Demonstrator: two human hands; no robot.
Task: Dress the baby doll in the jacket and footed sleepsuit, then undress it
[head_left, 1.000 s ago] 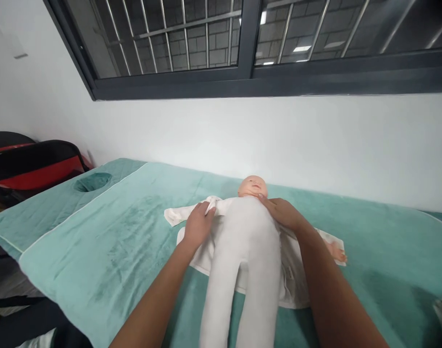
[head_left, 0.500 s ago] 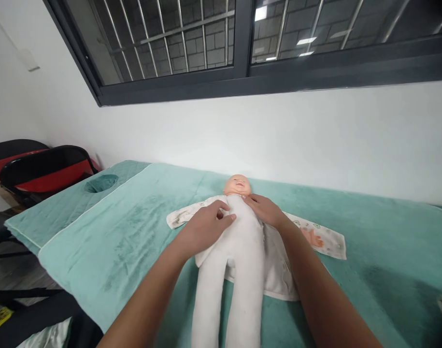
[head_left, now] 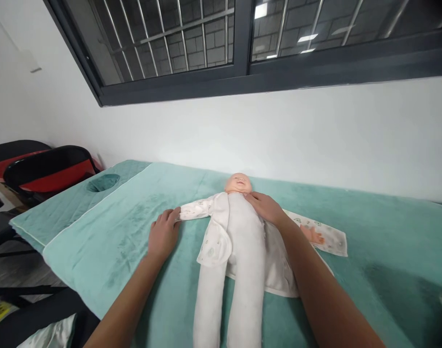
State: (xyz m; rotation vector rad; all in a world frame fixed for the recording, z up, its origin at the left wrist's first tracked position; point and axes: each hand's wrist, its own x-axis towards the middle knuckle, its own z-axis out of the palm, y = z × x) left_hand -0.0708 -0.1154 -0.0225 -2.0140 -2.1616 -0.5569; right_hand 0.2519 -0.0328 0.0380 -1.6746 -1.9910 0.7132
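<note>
A baby doll [head_left: 247, 232] with a white cloth body and legs lies on its back, its head toward the wall. A white printed baby shirt [head_left: 215, 244] lies open about it, one front panel folded over the left side of its torso. My left hand [head_left: 164, 233] is closed at the cuff of the left sleeve [head_left: 196, 210], which is stretched out sideways. Flat on the doll's upper chest, just below the chin, rests my right hand [head_left: 267, 208], fingers extended. Beyond my right forearm, a doll hand [head_left: 312, 235] lies on the spread right sleeve [head_left: 333, 240].
A green plush cover [head_left: 126, 232] with a round hole [head_left: 103, 182] at its left end spreads over the table. Black and red chairs [head_left: 52, 174] stand at the left. Behind the table rise a white wall [head_left: 315, 130] and a dark-framed barred window [head_left: 170, 89].
My left hand has moved left from the doll's torso to the sleeve cuff. The shirt's left front panel now shows over the doll's side. My right hand has stayed on the chest.
</note>
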